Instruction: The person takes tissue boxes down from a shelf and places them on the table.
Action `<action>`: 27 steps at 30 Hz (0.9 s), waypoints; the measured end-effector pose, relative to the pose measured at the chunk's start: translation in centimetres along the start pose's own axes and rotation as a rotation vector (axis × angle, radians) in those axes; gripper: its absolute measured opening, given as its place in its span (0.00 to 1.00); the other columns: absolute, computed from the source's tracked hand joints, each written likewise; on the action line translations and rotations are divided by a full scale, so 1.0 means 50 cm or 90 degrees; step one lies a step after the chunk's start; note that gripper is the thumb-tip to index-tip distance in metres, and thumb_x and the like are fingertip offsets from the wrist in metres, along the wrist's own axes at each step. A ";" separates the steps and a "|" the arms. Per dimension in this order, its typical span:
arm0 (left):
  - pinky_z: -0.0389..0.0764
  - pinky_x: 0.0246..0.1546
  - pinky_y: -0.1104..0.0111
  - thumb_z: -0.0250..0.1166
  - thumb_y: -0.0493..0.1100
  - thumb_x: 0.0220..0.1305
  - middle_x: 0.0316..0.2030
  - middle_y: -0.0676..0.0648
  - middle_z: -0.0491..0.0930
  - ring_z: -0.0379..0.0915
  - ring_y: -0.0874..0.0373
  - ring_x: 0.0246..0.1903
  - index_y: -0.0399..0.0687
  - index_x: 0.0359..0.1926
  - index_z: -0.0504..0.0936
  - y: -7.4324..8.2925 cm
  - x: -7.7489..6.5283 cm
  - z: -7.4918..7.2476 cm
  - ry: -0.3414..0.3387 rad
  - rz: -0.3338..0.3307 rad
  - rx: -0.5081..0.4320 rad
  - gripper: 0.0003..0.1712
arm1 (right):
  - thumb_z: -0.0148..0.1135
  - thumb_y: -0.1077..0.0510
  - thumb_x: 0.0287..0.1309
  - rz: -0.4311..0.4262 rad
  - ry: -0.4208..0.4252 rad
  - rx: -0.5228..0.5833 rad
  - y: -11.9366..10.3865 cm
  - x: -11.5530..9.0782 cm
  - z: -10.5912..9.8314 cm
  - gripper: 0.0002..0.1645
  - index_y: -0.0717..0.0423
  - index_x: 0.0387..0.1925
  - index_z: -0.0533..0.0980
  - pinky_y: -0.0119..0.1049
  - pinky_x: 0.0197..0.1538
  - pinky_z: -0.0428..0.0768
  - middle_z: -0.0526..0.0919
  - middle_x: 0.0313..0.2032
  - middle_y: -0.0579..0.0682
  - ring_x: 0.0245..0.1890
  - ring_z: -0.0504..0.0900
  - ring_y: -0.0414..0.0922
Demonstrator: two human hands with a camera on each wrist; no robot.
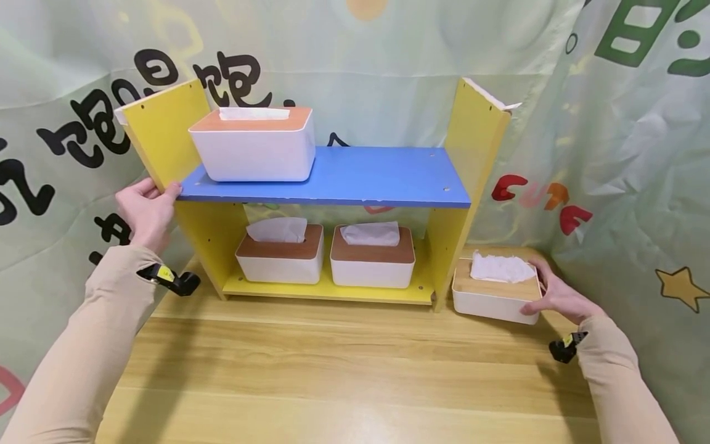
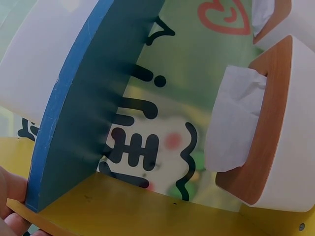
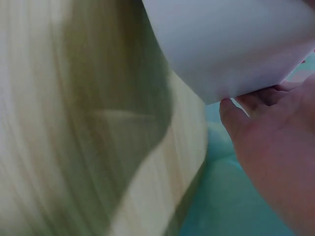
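Observation:
My left hand grips the left side panel of a small yellow and blue shelf, its thumb at the end of the blue board. In the left wrist view, fingertips show beside that board. At the right, my right hand holds the right end of a white tissue box with a light wooden lid, beside the shelf. In the right wrist view this hand touches the white box's edge; some fingers are hidden behind it.
A tissue box stands on the blue board at left. Two more tissue boxes, one left and one right, sit on the yellow bottom board. A wooden table lies in front, with a printed curtain behind and at both sides.

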State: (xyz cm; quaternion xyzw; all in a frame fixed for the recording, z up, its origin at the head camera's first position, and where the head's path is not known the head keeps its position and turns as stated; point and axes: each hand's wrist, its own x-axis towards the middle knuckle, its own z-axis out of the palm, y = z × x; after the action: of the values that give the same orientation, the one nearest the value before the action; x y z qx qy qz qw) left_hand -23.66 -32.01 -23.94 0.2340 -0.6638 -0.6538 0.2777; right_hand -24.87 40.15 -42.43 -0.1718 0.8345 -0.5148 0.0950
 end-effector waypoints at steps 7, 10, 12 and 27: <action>0.77 0.34 0.86 0.71 0.39 0.60 0.22 0.70 0.78 0.77 0.75 0.32 0.48 0.64 0.79 0.003 -0.003 0.000 0.007 0.011 0.013 0.29 | 0.69 0.77 0.42 -0.049 0.032 0.004 0.036 -0.007 0.006 0.60 0.57 0.71 0.45 0.09 0.55 0.57 0.53 0.66 0.49 0.59 0.53 0.13; 0.77 0.33 0.87 0.71 0.39 0.60 0.22 0.69 0.78 0.77 0.75 0.32 0.47 0.64 0.78 0.004 -0.003 0.001 0.005 0.009 0.008 0.30 | 0.69 0.76 0.43 -0.047 0.032 0.012 0.041 -0.010 0.009 0.60 0.53 0.72 0.45 0.07 0.57 0.55 0.51 0.67 0.46 0.59 0.51 0.12; 0.77 0.33 0.87 0.71 0.38 0.60 0.22 0.69 0.78 0.77 0.74 0.32 0.47 0.65 0.78 0.004 -0.003 0.002 0.003 0.005 0.006 0.30 | 0.70 0.76 0.42 -0.041 0.036 0.010 0.043 -0.012 0.010 0.61 0.56 0.71 0.44 0.07 0.57 0.54 0.48 0.68 0.55 0.59 0.51 0.12; 0.77 0.35 0.86 0.71 0.39 0.60 0.23 0.69 0.78 0.78 0.74 0.34 0.48 0.64 0.78 0.003 -0.001 0.000 0.003 0.000 0.011 0.30 | 0.68 0.76 0.41 -0.026 0.048 -0.009 0.063 -0.006 0.015 0.63 0.70 0.72 0.38 0.06 0.56 0.55 0.40 0.67 0.76 0.54 0.53 0.08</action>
State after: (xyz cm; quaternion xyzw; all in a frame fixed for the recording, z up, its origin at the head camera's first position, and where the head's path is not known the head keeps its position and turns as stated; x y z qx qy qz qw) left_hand -23.62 -31.99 -23.81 0.2377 -0.6688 -0.6475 0.2774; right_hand -24.93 40.93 -45.57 -0.1699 0.8373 -0.5171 0.0520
